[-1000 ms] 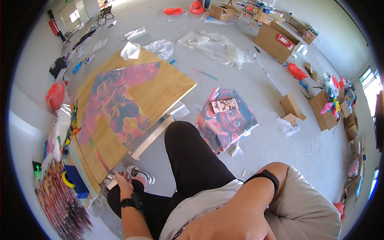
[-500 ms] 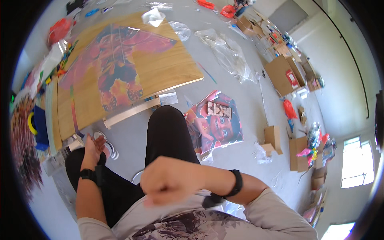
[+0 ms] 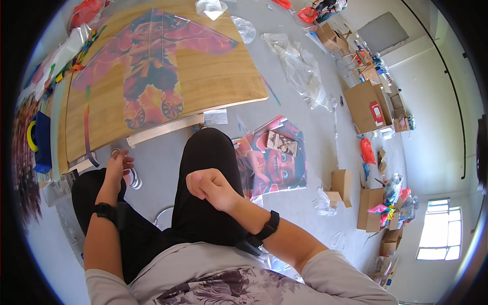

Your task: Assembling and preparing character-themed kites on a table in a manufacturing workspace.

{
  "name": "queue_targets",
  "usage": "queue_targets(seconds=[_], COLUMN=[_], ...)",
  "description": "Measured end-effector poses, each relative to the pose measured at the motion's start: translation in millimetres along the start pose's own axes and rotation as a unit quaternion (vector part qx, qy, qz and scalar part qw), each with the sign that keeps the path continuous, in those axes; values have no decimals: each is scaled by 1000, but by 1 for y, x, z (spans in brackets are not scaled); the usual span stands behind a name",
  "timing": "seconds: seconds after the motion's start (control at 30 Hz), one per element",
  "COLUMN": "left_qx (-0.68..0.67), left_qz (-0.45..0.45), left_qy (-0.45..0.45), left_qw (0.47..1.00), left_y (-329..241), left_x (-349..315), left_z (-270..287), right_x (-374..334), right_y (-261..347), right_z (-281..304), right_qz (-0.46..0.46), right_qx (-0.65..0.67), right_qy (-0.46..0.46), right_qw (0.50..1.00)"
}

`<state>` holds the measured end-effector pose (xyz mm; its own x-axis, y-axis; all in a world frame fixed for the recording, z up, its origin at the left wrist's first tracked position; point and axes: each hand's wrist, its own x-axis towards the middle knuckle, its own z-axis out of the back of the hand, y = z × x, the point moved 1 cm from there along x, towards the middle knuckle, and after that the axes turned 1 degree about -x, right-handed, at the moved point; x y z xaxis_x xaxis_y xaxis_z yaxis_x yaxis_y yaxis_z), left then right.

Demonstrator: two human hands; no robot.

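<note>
A pink and orange kite (image 3: 152,66) printed with a cartoon figure lies spread on the wooden table (image 3: 218,76) in front of me. Its multicoloured ribbon (image 3: 87,117) hangs at the table's near left edge. Just below that ribbon's dark end, my left hand (image 3: 117,168) hovers above my left knee, fingers loosely apart and holding nothing. Over my right thigh is my right hand (image 3: 211,187), its fingers curled in; whatever may be inside them is hidden. Right of my knee, more printed sheets (image 3: 277,168) lie on a low support, with a phone (image 3: 282,144) on top.
At the table's left stands a blue tape dispenser (image 3: 43,142) with a yellow roll. Clear plastic wrapping (image 3: 300,71) lies on the floor beyond the table's right corner. Cardboard boxes (image 3: 367,107) and a red plastic bag (image 3: 367,151) line the right side.
My right hand has moved up and away from my body, still curled. The left hand has lifted slightly, its palm turning from upward to sideways. The view has shifted a little.
</note>
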<state>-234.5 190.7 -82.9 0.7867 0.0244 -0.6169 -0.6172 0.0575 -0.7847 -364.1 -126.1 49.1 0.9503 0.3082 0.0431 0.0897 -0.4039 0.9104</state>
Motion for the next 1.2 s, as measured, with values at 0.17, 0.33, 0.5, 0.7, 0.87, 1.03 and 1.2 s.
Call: queue_targets(seconds=[0.17, 0.33, 0.5, 0.7, 0.87, 1.03, 1.2], left_qx=[118, 120, 131, 299, 399, 511, 591], left_qz=[-158, -274, -308, -447, -526, -519, -462], left_qy=[38, 12, -58, -215, -160, -100, -153], left_qw=[980, 954, 941, 815, 734, 678, 643], left_y=[-20, -40, -41, -77, -110, -109, -109], left_x=[-6, -23, -15, -25, -24, -6, 6], left_z=[-23, -48, -31, -46, -68, -90, -105], right_x=[3, 2, 6, 2, 0, -3, -3], right_y=[-2, -4, -2, -1, 2, 4, 4], right_z=[-3, -2, -4, 2, 4, 5, 6], right_qz=[-6, 12, 13, 8, 16, -3, 3], right_qx=[-58, -53, -47, -37, -35, -52, -49], right_qy=[28, 9, 15, 4, 0, 4, 2], right_qw=[998, 998, 999, 999, 999, 999, 999])
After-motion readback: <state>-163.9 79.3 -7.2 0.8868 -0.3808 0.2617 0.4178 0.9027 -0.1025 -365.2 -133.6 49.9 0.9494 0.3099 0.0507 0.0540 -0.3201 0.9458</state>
